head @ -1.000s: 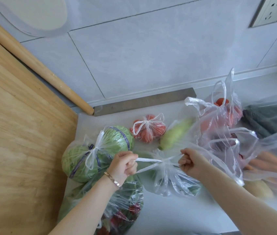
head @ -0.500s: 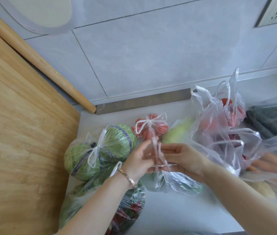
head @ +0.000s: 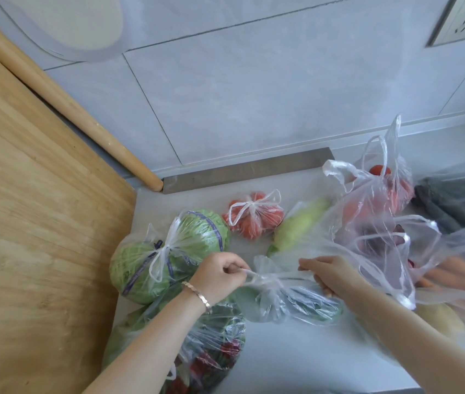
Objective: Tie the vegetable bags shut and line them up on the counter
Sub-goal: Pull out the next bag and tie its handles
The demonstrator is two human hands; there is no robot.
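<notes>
A clear bag of dark green vegetables (head: 291,304) lies on the grey counter (head: 296,362) in front of me. My left hand (head: 220,275) pinches one of its handles and my right hand (head: 329,274) grips the other, pulled apart. A tied bag with two cabbages (head: 168,257) sits to the left. Behind it is a tied bag of tomatoes (head: 254,216). A bag of greens and red peppers (head: 211,348) lies under my left forearm.
A wooden cutting board (head: 35,251) and a rolling pin (head: 63,103) lean at left. A corn cob (head: 296,226), open bags of red produce (head: 373,206), carrots (head: 453,274), a potato (head: 441,319) and dark cucumbers (head: 458,197) crowd the right. A tiled wall stands behind.
Half a second ago my hands were together over the bag crossing its handles. They have now pulled apart sideways, drawing the handles taut.
</notes>
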